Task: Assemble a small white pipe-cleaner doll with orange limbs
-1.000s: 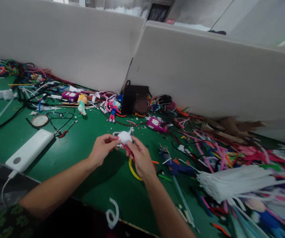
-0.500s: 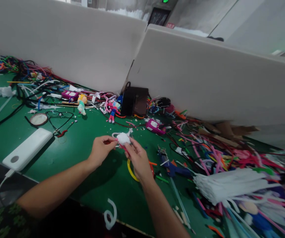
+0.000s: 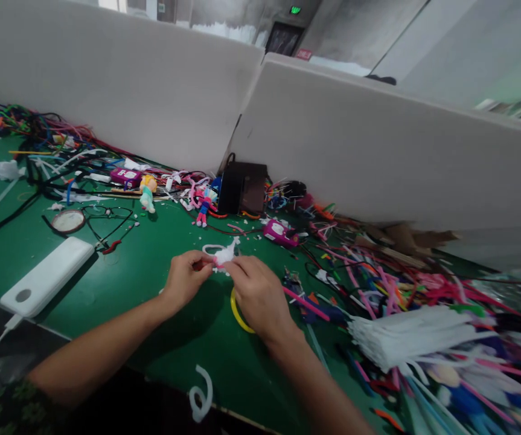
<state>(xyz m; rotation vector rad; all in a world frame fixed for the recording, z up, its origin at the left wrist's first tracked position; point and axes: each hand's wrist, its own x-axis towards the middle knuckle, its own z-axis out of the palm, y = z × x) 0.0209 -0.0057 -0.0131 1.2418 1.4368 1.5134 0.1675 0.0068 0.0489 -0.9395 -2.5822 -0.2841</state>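
A small white fluffy piece with pink at its lower edge [image 3: 226,254] sits between my two hands, a little above the green table. My left hand [image 3: 185,275] pinches its pink left edge between thumb and fingers. From the right, my right hand [image 3: 260,293] closes over its lower side, palm down, so its fingertips are mostly hidden. A pink pipe cleaner [image 3: 308,304] shows to the right of my right hand; whether it joins the fluffy piece is hidden. Under that hand lies a yellow ring [image 3: 239,314], partly covered.
A glue gun [image 3: 297,284] and bundled white pipe cleaners [image 3: 414,335] lie at right. Several coloured stems are heaped behind. A white power bank [image 3: 49,275], eyeglasses [image 3: 106,212] and small dolls [image 3: 148,194] lie left and back. A curled white strip [image 3: 202,396] is at the front edge.
My right hand has turned palm down over the fluffy piece, which now looks narrower and more upright. The pink pipe cleaner now shows to the right of that hand. My left hand keeps its pinch.
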